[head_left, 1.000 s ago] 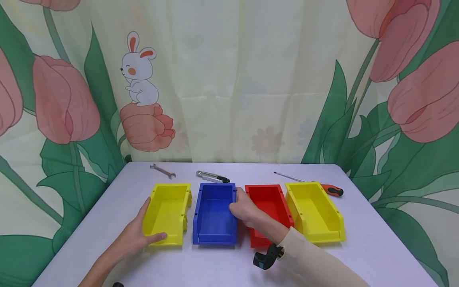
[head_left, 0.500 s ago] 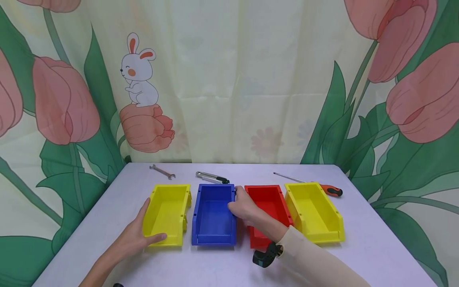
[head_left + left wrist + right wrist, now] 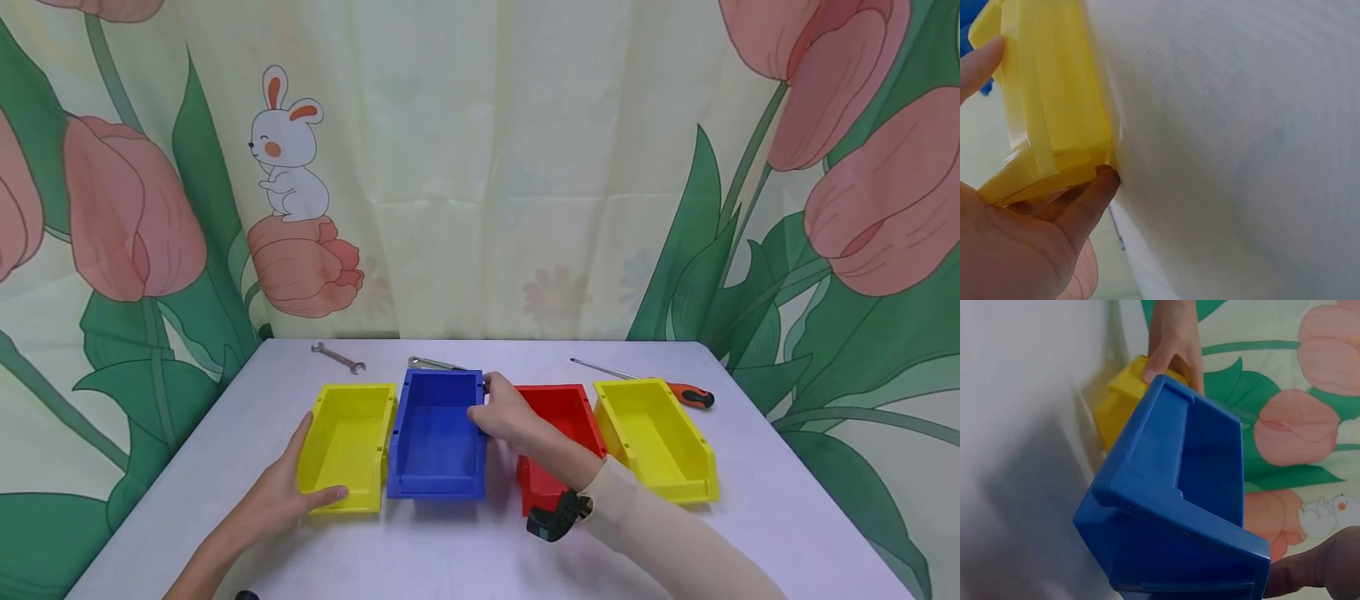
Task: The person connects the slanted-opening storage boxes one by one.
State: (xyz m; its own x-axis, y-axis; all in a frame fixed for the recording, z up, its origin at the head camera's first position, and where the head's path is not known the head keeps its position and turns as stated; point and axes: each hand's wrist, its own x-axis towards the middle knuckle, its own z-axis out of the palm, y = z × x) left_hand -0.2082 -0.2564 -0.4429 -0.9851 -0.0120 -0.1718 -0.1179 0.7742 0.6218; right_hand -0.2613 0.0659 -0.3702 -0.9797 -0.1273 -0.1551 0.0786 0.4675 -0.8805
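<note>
My right hand (image 3: 510, 408) grips the right wall of a blue storage bin (image 3: 438, 433), its thumb over the rim. In the right wrist view the blue bin (image 3: 1166, 487) is raised off the white surface, with a shadow below it. Its left edge overlaps the left yellow bin (image 3: 345, 450) in the head view. My left hand (image 3: 285, 492) holds that yellow bin, fingers along the left side and thumb on the front. The left wrist view shows fingertips at a lower corner of the yellow bin (image 3: 1060, 94). Both bins have nothing inside.
Right of the blue bin stand a red bin (image 3: 555, 417), partly behind my right forearm, and another yellow bin (image 3: 652, 433). Along the back of the white table (image 3: 420, 558) lie a wrench (image 3: 337, 358), a silver tool (image 3: 435, 363) partly hidden by the blue bin, and a screwdriver (image 3: 690, 395).
My right hand has lifted the blue bin and brought it up and leftward, toward the left yellow bin. It now covers part of the silver tool. My left hand stays in place.
</note>
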